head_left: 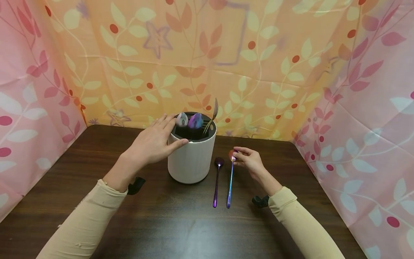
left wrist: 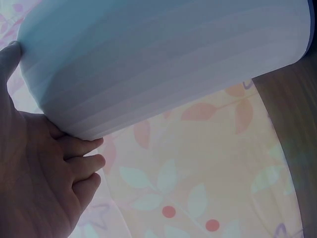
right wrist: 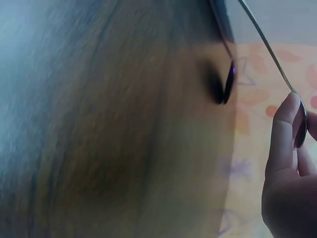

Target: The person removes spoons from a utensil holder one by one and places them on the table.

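My right hand (head_left: 248, 162) pinches a long-handled rainbow-coloured spoon (head_left: 230, 185) by its bowl, between thumb and fingers. In the right wrist view, that spoon's bowl (right wrist: 301, 126) sits between the fingertips. Just left of it, a purple long-handled spoon (head_left: 216, 183) lies on the table, bowl away from me. My left hand (head_left: 152, 140) holds the white utensil holder (head_left: 189, 163) at its upper left rim, thumb along the front edge and fingers round the far side. Upright in the holder's black slotted top stand a silvery spoon (head_left: 182, 119), a blue-purple spoon (head_left: 195, 121) and a leaning utensil (head_left: 215, 109).
The dark wooden table (head_left: 161, 230) carries the holder and the spoons. Patterned cloth hangs behind it, orange at the back (head_left: 200, 82) and pink at the right side (head_left: 365, 118) and left. A black wrist strap (head_left: 136, 185) shows at the left cuff.
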A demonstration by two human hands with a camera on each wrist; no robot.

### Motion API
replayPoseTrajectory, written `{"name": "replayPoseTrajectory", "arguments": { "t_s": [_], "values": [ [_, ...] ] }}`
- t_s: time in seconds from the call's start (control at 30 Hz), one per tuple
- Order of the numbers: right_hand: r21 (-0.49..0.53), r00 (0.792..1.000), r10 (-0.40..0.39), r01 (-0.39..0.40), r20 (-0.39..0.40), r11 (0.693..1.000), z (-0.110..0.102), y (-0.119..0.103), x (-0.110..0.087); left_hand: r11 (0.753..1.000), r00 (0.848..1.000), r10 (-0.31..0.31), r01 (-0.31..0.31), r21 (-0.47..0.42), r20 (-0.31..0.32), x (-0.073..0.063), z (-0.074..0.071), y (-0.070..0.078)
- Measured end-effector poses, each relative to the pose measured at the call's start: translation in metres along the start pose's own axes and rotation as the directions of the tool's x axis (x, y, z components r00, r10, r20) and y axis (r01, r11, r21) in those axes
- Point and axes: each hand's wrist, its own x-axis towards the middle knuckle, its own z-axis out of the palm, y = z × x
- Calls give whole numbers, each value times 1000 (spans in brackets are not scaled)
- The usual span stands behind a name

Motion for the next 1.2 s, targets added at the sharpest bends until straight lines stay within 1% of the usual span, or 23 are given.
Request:
{"name": "replayPoseTrajectory", "arguments": {
  "t_s": [0.2,0.4,0.6,1.0,1.13,1.2],
  "values": [
    [-29,999,35,-34,19,999,-3,10,4,1000,1000,2,-2,5,8,0,0,1],
    [-29,997,72,-71,25,997,-4,19,7,1000,1000,2,-3,5,16,-1,1,0],
    [-30,995,91,-91,28,995,-4,25,12,1000,1000,3,-3,10,18,-2,1,1],
    [-94,990,125,-119,59,988,-5,29,15,1000,1000,5,-5,13,14,-1,0,1],
    [-104,990,121,-113,71,988,-5,29,17,1000,1000,6,-6,11,14,-2,-1,1],
    [-130,992,111,-101,68,986,-5,28,17,1000,1000,6,-6,14,8,-1,-1,1]
  ]
}}
